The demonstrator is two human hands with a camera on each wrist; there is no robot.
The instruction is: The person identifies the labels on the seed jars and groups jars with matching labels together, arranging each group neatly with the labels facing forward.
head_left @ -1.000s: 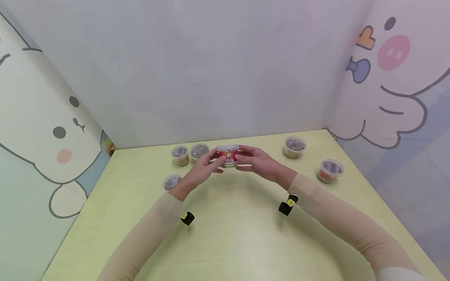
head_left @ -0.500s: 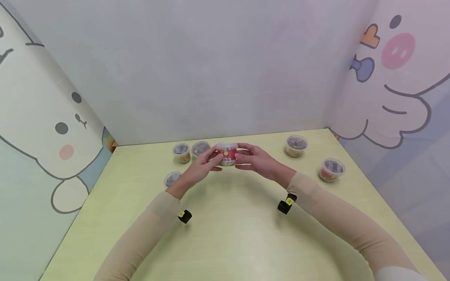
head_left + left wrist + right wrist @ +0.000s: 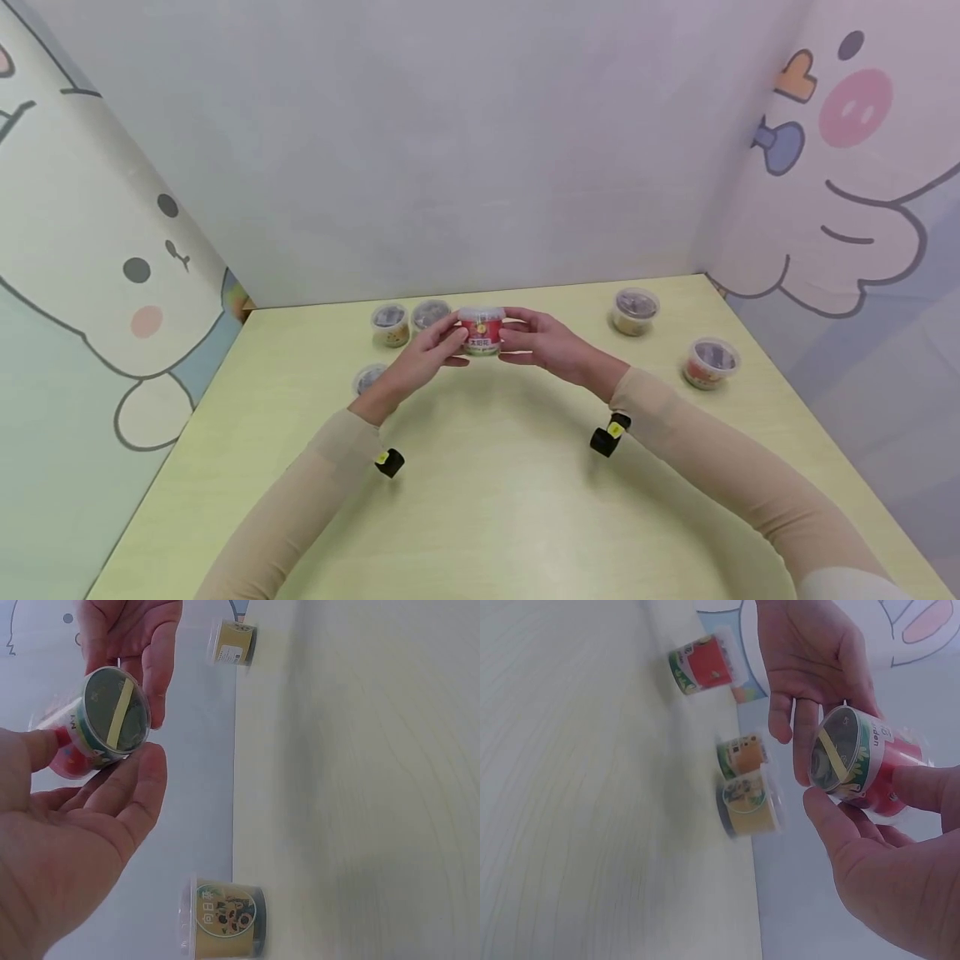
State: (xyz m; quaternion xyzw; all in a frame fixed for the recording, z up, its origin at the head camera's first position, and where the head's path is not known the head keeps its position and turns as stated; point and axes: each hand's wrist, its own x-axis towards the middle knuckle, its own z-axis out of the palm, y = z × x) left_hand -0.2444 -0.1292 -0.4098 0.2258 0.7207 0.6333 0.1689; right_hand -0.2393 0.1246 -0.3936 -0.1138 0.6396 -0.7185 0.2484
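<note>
A: Over the last second, the red cup (image 3: pixel 482 329) shifts slightly leftward above the desk (image 3: pixel 487 500), together with the left hand (image 3: pixel 420 362) and the right hand (image 3: pixel 558 346); more of its label (image 3: pixel 481 342) comes clear of the left hand. The other cups (image 3: pixel 635 312) keep their places.

B: Which step is represented?

A: Apparently the holding stage: the cup is raised, its label turned toward the head camera.

B: And the state of the hands?

A: Both grip the cup, one from each side, thumb on the near face, fingers behind. The cup lies between them, off the desk. The left wrist view shows its dark base (image 3: pixel 135 724), crossed by a yellow strip (image 3: pixel 121 712). Whether the cup leans cannot be told.

B: What surrounds it?

A: Two cups (image 3: pixel 390 325) stand at the back left; a third (image 3: pixel 367 379) is partly hidden by the left arm. Two more stand at the right, well apart from the right hand.

B: What does the next move call for?

A: Probably balance. Any turn or lowering would need both hands to travel together, since uneven pressure could tip the cup.
</note>
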